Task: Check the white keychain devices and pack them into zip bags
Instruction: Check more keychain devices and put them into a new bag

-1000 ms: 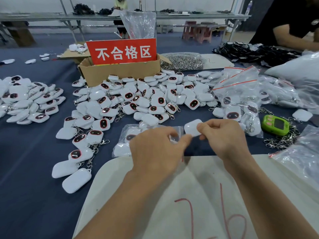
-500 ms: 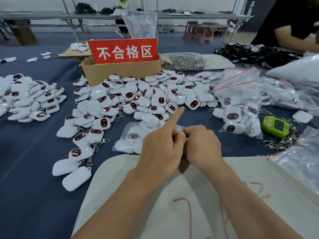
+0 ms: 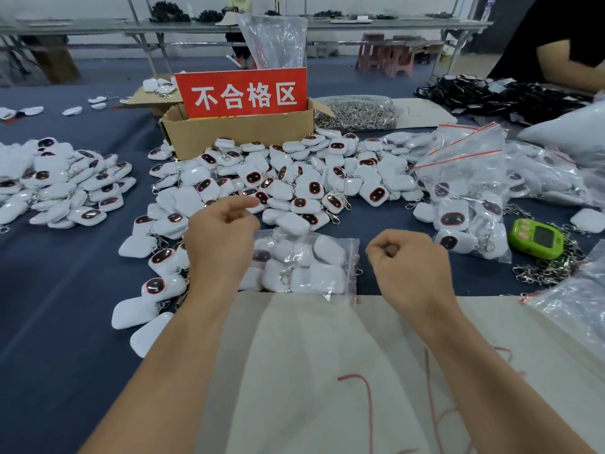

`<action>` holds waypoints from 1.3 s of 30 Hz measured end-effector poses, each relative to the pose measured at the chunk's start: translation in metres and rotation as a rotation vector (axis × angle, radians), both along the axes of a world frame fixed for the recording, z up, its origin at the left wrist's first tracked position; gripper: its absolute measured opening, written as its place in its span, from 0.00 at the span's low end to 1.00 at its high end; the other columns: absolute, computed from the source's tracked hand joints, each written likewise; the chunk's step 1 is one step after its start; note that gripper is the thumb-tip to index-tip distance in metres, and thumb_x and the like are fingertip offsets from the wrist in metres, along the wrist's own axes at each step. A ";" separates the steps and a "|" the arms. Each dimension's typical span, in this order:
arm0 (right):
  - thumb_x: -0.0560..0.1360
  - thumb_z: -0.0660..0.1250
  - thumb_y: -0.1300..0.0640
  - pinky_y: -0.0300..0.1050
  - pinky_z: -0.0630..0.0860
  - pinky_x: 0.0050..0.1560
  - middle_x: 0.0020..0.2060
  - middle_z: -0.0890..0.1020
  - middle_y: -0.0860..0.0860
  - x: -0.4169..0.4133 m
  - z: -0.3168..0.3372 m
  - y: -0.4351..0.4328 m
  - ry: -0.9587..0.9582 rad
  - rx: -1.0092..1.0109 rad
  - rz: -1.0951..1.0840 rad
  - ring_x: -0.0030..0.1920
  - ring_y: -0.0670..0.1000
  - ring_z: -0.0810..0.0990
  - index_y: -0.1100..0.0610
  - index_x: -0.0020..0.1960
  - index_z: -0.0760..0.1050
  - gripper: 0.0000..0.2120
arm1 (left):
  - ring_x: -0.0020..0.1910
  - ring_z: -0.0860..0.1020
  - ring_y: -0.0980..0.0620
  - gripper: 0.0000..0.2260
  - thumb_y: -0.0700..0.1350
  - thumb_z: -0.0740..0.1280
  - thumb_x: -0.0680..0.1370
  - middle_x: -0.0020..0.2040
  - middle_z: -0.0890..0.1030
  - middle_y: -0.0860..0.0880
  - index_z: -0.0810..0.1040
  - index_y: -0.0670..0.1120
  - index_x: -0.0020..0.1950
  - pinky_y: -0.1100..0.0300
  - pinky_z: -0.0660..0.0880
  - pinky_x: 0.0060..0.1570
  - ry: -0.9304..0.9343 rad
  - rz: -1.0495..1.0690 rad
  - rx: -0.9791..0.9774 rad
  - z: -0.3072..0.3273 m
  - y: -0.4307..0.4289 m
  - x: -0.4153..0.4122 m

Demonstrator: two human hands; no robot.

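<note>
A clear zip bag (image 3: pixel 304 263) filled with several white keychain devices lies flat on the blue table, just beyond a white sheet (image 3: pixel 327 355). My left hand (image 3: pixel 222 237) hovers at the bag's left end with its index finger stretched toward the big middle pile of white devices (image 3: pixel 278 181); it holds nothing. My right hand (image 3: pixel 406 260) is curled into a fist to the right of the bag, apart from it, with nothing visible in it.
A cardboard box with a red sign (image 3: pixel 242 129) stands behind the pile. A second pile of devices (image 3: pixel 59 185) lies at the left. Filled zip bags (image 3: pixel 465 191), a green device (image 3: pixel 537 239) and loose metal clasps (image 3: pixel 550 270) are at the right. Another person's arm (image 3: pixel 569 67) is at the far right.
My hands were together pinching at the bag's top. They have let go and moved apart, left hand to the left and right hand to the right. The bag now lies on the table.
</note>
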State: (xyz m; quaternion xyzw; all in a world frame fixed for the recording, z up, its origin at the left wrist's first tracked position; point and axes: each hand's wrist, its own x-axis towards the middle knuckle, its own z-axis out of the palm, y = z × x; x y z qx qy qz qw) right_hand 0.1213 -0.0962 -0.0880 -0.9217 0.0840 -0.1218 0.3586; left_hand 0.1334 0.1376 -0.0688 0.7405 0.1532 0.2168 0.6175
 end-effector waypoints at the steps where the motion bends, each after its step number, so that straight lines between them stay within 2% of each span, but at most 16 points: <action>1: 0.74 0.65 0.57 0.43 0.76 0.38 0.28 0.81 0.41 0.002 -0.001 -0.003 -0.012 0.030 -0.025 0.34 0.47 0.80 0.48 0.37 0.81 0.10 | 0.30 0.77 0.62 0.17 0.34 0.69 0.71 0.36 0.85 0.57 0.87 0.56 0.46 0.72 0.72 0.31 0.028 -0.068 0.016 0.000 0.002 0.001; 4: 0.76 0.62 0.61 0.40 0.72 0.36 0.32 0.83 0.43 0.007 -0.004 -0.006 -0.018 0.134 -0.063 0.33 0.44 0.78 0.48 0.41 0.81 0.13 | 0.35 0.82 0.59 0.20 0.27 0.69 0.72 0.38 0.86 0.53 0.86 0.52 0.47 0.66 0.78 0.40 0.160 -0.250 0.067 -0.003 0.012 0.003; 9: 0.78 0.60 0.63 0.37 0.71 0.43 0.56 0.81 0.56 0.029 -0.007 -0.006 -0.057 0.140 -0.030 0.43 0.50 0.78 0.47 0.59 0.81 0.18 | 0.33 0.84 0.57 0.18 0.28 0.68 0.74 0.39 0.86 0.52 0.87 0.50 0.47 0.68 0.78 0.38 0.210 -0.294 0.179 -0.007 0.016 0.001; 10: 0.78 0.59 0.64 0.37 0.70 0.48 0.60 0.79 0.56 0.034 -0.007 -0.005 -0.067 0.105 0.002 0.47 0.51 0.77 0.47 0.63 0.80 0.20 | 0.33 0.84 0.57 0.18 0.28 0.67 0.73 0.40 0.86 0.52 0.87 0.51 0.47 0.69 0.77 0.37 0.207 -0.282 0.189 -0.008 0.015 0.000; 12: 0.78 0.60 0.65 0.39 0.65 0.63 0.69 0.74 0.55 0.045 -0.008 -0.002 -0.079 0.016 0.091 0.64 0.52 0.73 0.51 0.71 0.75 0.23 | 0.34 0.84 0.58 0.20 0.29 0.65 0.73 0.40 0.86 0.55 0.87 0.53 0.47 0.68 0.76 0.36 0.190 -0.235 0.191 -0.009 0.013 0.000; 14: 0.79 0.61 0.65 0.46 0.59 0.75 0.77 0.67 0.54 0.058 -0.009 0.000 -0.065 -0.074 0.187 0.77 0.53 0.62 0.54 0.77 0.68 0.27 | 0.36 0.83 0.62 0.22 0.30 0.63 0.72 0.40 0.86 0.58 0.86 0.56 0.45 0.68 0.74 0.35 0.164 -0.192 0.215 -0.009 0.014 0.001; 17: 0.80 0.62 0.61 0.56 0.55 0.79 0.82 0.58 0.55 0.075 -0.012 0.001 -0.006 -0.209 0.251 0.81 0.55 0.52 0.55 0.82 0.59 0.31 | 0.40 0.82 0.63 0.24 0.29 0.62 0.71 0.40 0.85 0.60 0.86 0.58 0.46 0.66 0.76 0.40 0.171 -0.222 0.282 -0.008 0.015 0.000; 19: 0.81 0.61 0.57 0.59 0.58 0.78 0.81 0.59 0.55 0.082 -0.014 0.002 0.019 -0.259 0.251 0.81 0.57 0.54 0.55 0.81 0.60 0.29 | 0.40 0.82 0.61 0.25 0.29 0.61 0.70 0.39 0.85 0.62 0.86 0.58 0.46 0.63 0.77 0.44 0.202 -0.231 0.345 -0.009 0.015 -0.001; 21: 0.80 0.62 0.57 0.58 0.61 0.76 0.77 0.65 0.56 0.084 -0.017 0.002 -0.003 -0.269 0.230 0.77 0.59 0.61 0.57 0.78 0.65 0.27 | 0.40 0.82 0.62 0.26 0.29 0.60 0.69 0.39 0.85 0.63 0.86 0.58 0.46 0.63 0.79 0.45 0.209 -0.224 0.379 -0.010 0.014 -0.003; 25: 0.80 0.62 0.61 0.53 0.68 0.66 0.65 0.72 0.59 0.080 -0.020 -0.003 -0.048 -0.273 0.148 0.64 0.63 0.73 0.58 0.73 0.73 0.21 | 0.38 0.80 0.65 0.27 0.27 0.60 0.69 0.39 0.85 0.62 0.86 0.58 0.44 0.74 0.75 0.40 0.132 -0.248 0.320 -0.006 0.007 -0.005; 29: 0.82 0.62 0.61 0.50 0.72 0.59 0.63 0.74 0.55 0.066 -0.013 -0.008 -0.064 -0.174 0.118 0.59 0.59 0.77 0.54 0.67 0.78 0.16 | 0.37 0.80 0.65 0.24 0.28 0.61 0.71 0.38 0.85 0.60 0.87 0.55 0.43 0.75 0.72 0.35 0.092 -0.186 0.286 -0.004 0.000 -0.006; 31: 0.82 0.62 0.58 0.41 0.70 0.57 0.60 0.76 0.51 0.054 -0.009 -0.011 -0.088 -0.052 0.089 0.57 0.50 0.77 0.52 0.69 0.77 0.16 | 0.37 0.81 0.64 0.23 0.29 0.60 0.71 0.38 0.85 0.59 0.87 0.55 0.42 0.75 0.71 0.33 0.072 -0.143 0.270 -0.003 -0.002 -0.006; 32: 0.83 0.62 0.58 0.34 0.69 0.53 0.56 0.78 0.48 0.048 -0.007 -0.012 -0.114 0.034 0.067 0.52 0.44 0.78 0.50 0.68 0.77 0.16 | 0.37 0.81 0.63 0.23 0.29 0.60 0.71 0.37 0.85 0.59 0.86 0.55 0.41 0.75 0.71 0.33 0.062 -0.123 0.260 -0.003 -0.005 -0.007; 34: 0.82 0.61 0.59 0.24 0.68 0.40 0.46 0.81 0.43 0.036 -0.005 -0.016 -0.163 0.225 0.000 0.39 0.36 0.78 0.49 0.63 0.81 0.15 | 0.36 0.80 0.64 0.24 0.30 0.60 0.71 0.37 0.85 0.61 0.86 0.57 0.40 0.74 0.70 0.32 0.038 -0.112 0.250 -0.002 -0.014 -0.009; 36: 0.80 0.60 0.62 0.27 0.68 0.32 0.41 0.84 0.44 0.027 -0.003 -0.019 -0.178 0.389 -0.070 0.30 0.38 0.75 0.49 0.57 0.83 0.15 | 0.37 0.80 0.64 0.23 0.31 0.62 0.73 0.38 0.84 0.63 0.85 0.58 0.40 0.73 0.70 0.33 0.001 -0.153 0.275 -0.002 -0.030 -0.015; 39: 0.79 0.63 0.65 0.28 0.71 0.36 0.39 0.87 0.43 0.014 0.004 -0.016 -0.208 0.618 -0.073 0.35 0.38 0.79 0.49 0.51 0.84 0.15 | 0.40 0.80 0.65 0.21 0.32 0.65 0.75 0.39 0.83 0.65 0.86 0.58 0.43 0.75 0.71 0.39 -0.075 -0.239 0.344 -0.002 -0.054 -0.024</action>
